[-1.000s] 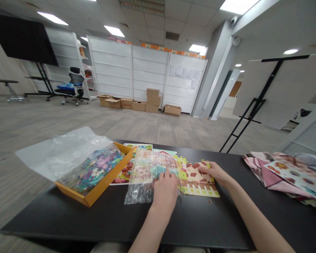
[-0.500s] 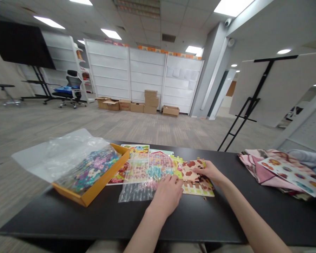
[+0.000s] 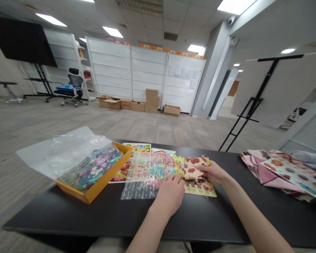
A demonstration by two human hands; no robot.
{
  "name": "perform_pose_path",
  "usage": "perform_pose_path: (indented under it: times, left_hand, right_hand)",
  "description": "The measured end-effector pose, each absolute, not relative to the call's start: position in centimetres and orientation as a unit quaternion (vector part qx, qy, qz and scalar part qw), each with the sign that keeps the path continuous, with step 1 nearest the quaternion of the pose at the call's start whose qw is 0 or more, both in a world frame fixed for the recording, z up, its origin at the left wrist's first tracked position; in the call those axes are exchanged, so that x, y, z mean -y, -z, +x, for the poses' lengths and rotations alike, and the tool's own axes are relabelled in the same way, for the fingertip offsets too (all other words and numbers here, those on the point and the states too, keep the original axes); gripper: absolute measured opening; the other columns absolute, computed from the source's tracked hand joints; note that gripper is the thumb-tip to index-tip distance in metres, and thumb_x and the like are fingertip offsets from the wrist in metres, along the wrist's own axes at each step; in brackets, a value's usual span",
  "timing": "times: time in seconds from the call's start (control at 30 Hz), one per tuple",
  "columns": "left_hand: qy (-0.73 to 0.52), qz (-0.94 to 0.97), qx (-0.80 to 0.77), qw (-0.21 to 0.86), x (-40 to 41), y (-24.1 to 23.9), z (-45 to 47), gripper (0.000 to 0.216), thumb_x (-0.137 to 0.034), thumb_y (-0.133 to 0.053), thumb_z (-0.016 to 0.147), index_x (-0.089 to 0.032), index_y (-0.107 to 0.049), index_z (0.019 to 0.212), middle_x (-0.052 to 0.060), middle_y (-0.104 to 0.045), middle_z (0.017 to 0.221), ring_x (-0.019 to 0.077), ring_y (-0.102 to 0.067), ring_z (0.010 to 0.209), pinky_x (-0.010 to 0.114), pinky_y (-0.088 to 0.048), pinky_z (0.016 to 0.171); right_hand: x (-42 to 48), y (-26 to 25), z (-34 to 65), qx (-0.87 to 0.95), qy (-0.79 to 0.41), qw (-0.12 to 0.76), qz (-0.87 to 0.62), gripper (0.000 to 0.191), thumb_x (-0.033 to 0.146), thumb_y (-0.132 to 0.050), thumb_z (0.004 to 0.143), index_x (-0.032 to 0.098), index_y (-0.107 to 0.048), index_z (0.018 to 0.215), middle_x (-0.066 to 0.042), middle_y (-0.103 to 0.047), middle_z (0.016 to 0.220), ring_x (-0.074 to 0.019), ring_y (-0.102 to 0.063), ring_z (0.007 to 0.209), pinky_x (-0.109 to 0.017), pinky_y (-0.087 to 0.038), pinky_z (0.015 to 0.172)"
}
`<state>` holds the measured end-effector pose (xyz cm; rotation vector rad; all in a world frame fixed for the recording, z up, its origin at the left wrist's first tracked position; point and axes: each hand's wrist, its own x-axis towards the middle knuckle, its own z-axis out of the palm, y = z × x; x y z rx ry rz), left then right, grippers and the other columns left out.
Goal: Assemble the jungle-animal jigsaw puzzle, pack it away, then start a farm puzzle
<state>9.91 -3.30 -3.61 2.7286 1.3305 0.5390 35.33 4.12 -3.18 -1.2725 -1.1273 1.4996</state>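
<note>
My right hand [image 3: 216,173] is closed on the right edge of a joined jigsaw section [image 3: 194,168] with brown cow patches, thumb and fingers pinching it. Just below lies another joined puzzle section [image 3: 198,189] with a pale fence along its bottom; a dark gap shows between the two. My left hand [image 3: 171,191] rests palm down at the left side of these sections, fingers stretched and slightly bent over the edge. Under and beside its fingers is a clear plastic bag [image 3: 138,189], which lies over printed picture sheets [image 3: 137,148].
On the left of the black table [image 3: 100,219] stands a yellow box [image 3: 101,184] with a plastic bag of colourful puzzle pieces [image 3: 100,167]. Folded pink cloths [image 3: 263,172] and a sticker sheet [image 3: 292,177] lie at the right. Beyond the table stands a board on a black stand [image 3: 260,88].
The cow-patch section in my right hand has shifted slightly and turned straighter, and a dark gap now shows above the fence section. My left hand stays in nearly the same place.
</note>
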Motion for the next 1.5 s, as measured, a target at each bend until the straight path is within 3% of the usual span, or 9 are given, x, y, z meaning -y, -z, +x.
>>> perform_pose_path:
  times: [0.23,0.5,0.73,0.83,0.93,1.03,1.17,1.33,1.5]
  left_hand:
    - [-0.176,0.883,-0.433,0.039,3.4,3.7,9.9,0.023,-0.023,-0.046,0.098,-0.019,-0.064,0.112,0.008,-0.063,0.132,0.0281,-0.058,0.112,0.045,-0.053,0.092]
    - [-0.217,0.851,-0.464,0.113,3.4,3.3,10.0,0.021,-0.027,-0.045,0.099,-0.019,-0.063,0.109,0.009,-0.071,0.108,0.0276,-0.062,0.106,0.042,-0.05,0.091]
    - [-0.379,0.691,-0.505,0.351,2.5,3.3,10.2,0.021,-0.038,-0.053,0.095,-0.02,-0.05,0.106,0.008,-0.073,0.097,0.024,-0.071,0.088,0.036,-0.052,0.08]
    - [-0.497,0.556,-0.43,0.508,1.7,3.7,10.5,0.032,-0.043,-0.06,0.091,-0.024,-0.039,0.106,0.002,-0.07,0.087,0.0193,-0.073,0.078,0.031,-0.053,0.071]
    - [-0.546,0.458,-0.397,0.578,1.2,4.0,10.6,0.049,-0.045,-0.073,0.08,-0.024,-0.038,0.108,-0.001,-0.067,0.081,0.0187,-0.073,0.075,0.028,-0.053,0.067]
    - [-0.539,0.435,-0.4,0.6,1.2,3.7,10.2,0.057,-0.04,-0.079,0.074,-0.021,-0.045,0.116,0.001,-0.069,0.085,0.0179,-0.071,0.075,0.026,-0.052,0.064]
    - [-0.531,0.49,-0.408,0.558,1.3,2.9,9.7,0.029,-0.033,-0.071,0.079,-0.017,-0.062,0.101,0.007,-0.074,0.095,0.0188,-0.071,0.082,0.027,-0.054,0.07]
    - [-0.534,0.528,-0.439,0.494,0.9,2.9,9.7,0.011,-0.023,-0.062,0.082,-0.018,-0.064,0.092,0.006,-0.076,0.091,0.0188,-0.073,0.081,0.028,-0.055,0.073]
    - [-0.484,0.486,-0.416,0.597,0.7,3.3,9.9,0.022,-0.04,-0.058,0.089,-0.019,-0.066,0.09,0.004,-0.075,0.088,0.0176,-0.072,0.078,0.025,-0.055,0.063]
  right_hand:
    - [-4.1,3.0,35.6,0.508,-0.566,0.449,-0.469,0.037,0.029,-0.092,0.066,0.015,-0.078,0.098,-0.012,-0.08,0.1,-0.0236,-0.077,0.086,-0.031,-0.061,0.083]
    - [-3.6,2.5,35.4,0.461,-0.583,0.467,-0.478,0.039,0.031,-0.092,0.065,0.016,-0.076,0.098,-0.01,-0.08,0.094,-0.0215,-0.075,0.074,-0.028,-0.06,0.067]
    - [-2.9,1.7,33.5,0.463,-0.563,0.515,-0.451,0.045,0.037,-0.093,0.063,0.017,-0.074,0.098,-0.009,-0.079,0.095,-0.0218,-0.074,0.078,-0.032,-0.059,0.077]
    - [-2.8,1.9,33.2,0.457,-0.563,0.524,-0.446,0.045,0.037,-0.095,0.06,0.017,-0.074,0.095,-0.007,-0.079,0.09,-0.0205,-0.073,0.074,-0.032,-0.059,0.075]
    - [-2.7,2.3,32.7,0.463,-0.581,0.513,-0.43,0.043,0.035,-0.095,0.061,0.017,-0.075,0.093,-0.007,-0.079,0.089,-0.0202,-0.073,0.074,-0.032,-0.059,0.074]
    - [-2.6,2.5,32.3,0.465,-0.594,0.5,-0.424,0.041,0.035,-0.093,0.063,0.017,-0.075,0.094,-0.008,-0.08,0.091,-0.0211,-0.074,0.076,-0.032,-0.06,0.076]
    - [-2.8,2.7,32.3,0.452,-0.611,0.475,-0.444,0.04,0.032,-0.092,0.065,0.017,-0.075,0.098,-0.009,-0.08,0.096,-0.0222,-0.075,0.08,-0.032,-0.06,0.078]
    - [-2.8,2.4,32.6,0.447,-0.594,0.494,-0.45,0.038,0.035,-0.093,0.063,0.017,-0.074,0.091,-0.008,-0.08,0.088,-0.0214,-0.074,0.072,-0.031,-0.06,0.07]
    - [-2.5,2.0,30.8,0.505,-0.541,0.504,-0.445,0.043,0.038,-0.092,0.065,0.017,-0.077,0.098,-0.01,-0.08,0.096,-0.0258,-0.075,0.087,-0.036,-0.06,0.082]
